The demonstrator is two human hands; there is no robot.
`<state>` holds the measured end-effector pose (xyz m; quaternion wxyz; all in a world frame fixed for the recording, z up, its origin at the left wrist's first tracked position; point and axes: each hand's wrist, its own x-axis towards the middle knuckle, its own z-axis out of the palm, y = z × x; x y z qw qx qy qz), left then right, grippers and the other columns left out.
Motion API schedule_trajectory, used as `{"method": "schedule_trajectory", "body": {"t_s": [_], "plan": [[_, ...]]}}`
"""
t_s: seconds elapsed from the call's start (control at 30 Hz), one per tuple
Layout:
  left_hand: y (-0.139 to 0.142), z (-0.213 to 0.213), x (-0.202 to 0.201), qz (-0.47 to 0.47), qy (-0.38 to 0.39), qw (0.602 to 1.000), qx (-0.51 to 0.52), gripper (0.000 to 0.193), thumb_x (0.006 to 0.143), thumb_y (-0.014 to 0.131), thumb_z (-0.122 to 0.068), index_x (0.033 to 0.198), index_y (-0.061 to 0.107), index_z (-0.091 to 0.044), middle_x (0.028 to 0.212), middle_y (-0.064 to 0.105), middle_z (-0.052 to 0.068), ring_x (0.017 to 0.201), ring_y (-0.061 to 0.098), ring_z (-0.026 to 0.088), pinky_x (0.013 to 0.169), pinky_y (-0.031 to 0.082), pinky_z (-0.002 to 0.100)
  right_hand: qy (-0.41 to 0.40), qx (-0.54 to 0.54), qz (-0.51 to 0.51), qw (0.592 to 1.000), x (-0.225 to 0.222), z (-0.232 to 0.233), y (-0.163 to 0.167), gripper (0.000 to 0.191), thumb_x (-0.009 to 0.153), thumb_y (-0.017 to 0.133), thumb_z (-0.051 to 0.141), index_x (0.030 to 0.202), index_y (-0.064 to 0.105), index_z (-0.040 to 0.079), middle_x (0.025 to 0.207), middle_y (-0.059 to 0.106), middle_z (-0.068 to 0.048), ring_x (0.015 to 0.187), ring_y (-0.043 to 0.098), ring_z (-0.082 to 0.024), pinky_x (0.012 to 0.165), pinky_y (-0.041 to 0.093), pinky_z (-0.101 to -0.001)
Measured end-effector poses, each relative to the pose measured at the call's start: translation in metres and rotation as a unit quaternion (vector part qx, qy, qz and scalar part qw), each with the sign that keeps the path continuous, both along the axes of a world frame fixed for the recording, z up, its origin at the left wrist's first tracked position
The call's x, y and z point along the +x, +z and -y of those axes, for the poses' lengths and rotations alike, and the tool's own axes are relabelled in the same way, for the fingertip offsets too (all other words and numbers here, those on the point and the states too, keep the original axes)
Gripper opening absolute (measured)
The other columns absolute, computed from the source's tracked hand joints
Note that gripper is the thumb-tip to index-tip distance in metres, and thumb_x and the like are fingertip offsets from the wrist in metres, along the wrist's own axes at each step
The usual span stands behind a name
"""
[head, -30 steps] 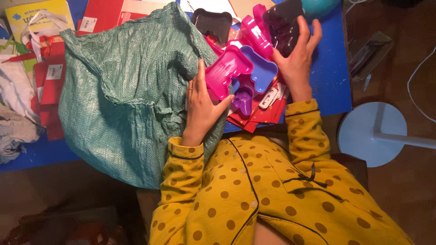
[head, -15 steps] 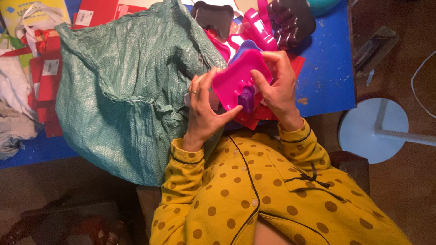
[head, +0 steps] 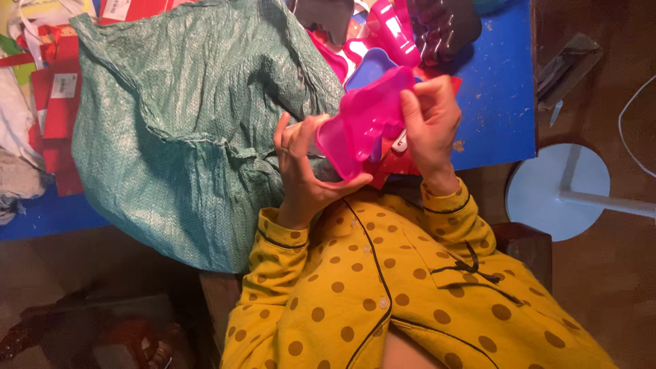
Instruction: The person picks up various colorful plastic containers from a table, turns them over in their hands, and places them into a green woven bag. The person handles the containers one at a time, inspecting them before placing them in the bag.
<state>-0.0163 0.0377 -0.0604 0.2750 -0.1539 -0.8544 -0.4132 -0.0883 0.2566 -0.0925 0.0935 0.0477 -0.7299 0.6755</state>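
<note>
We see left hand (head: 304, 174) and right hand (head: 430, 126) fingers grasping pink box (head: 362, 116). Risk: slip onto pile (head: 389, 41) at twelve o'clock, toppling it off table (head: 495, 102).

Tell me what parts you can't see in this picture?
All in the head view:
- Inside of the pink box: it faces away and the left hand and right hand cover its ends.
- Blue box: mostly hidden behind the pink one.
- What's in the green sack: its cloth covers it.
- Dark tray: cut off by the top edge.
</note>
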Motion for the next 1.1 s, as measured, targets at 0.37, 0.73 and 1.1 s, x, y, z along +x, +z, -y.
{"method": "schedule_trajectory", "body": {"t_s": [0.37,0.73,1.1], "plan": [[-0.006,0.005,0.002,0.025,0.005,0.998,0.065,0.109,0.069,0.094,-0.057,0.148,0.038,-0.007,0.140,0.061,0.012,0.126,0.067,0.028,0.127,0.027,0.057,0.116,-0.241,0.049,0.962,-0.006,-0.014,0.014,0.014,0.110,0.063,0.008,0.114,0.049,0.006,0.096,0.071,-0.018,0.078,0.073,-0.022,0.066,0.060,-0.0310],[-0.006,-0.007,0.003,0.040,-0.138,0.981,0.130,0.098,0.082,0.097,-0.030,0.154,0.032,-0.018,0.152,0.051,0.016,0.142,0.057,0.037,0.118,0.050,0.047,0.050,-0.035,0.010,0.998,0.003,0.000,0.001,0.016,0.112,0.067,0.007,0.104,0.054,0.005,0.091,0.060,0.001,0.081,0.054,-0.002,0.073,0.045,-0.0195],[-0.025,-0.029,0.021,-0.025,-0.122,0.992,0.029,0.089,0.092,0.091,-0.022,0.155,0.029,-0.018,0.155,0.038,0.017,0.138,0.057,0.041,0.110,0.060,0.047,0.039,-0.040,-0.066,0.996,0.013,0.014,0.019,0.014,0.113,0.061,0.007,0.109,0.050,0.000,0.123,0.072,-0.017,0.106,0.071,-0.013,0.093,0.059,-0.0279]]}}
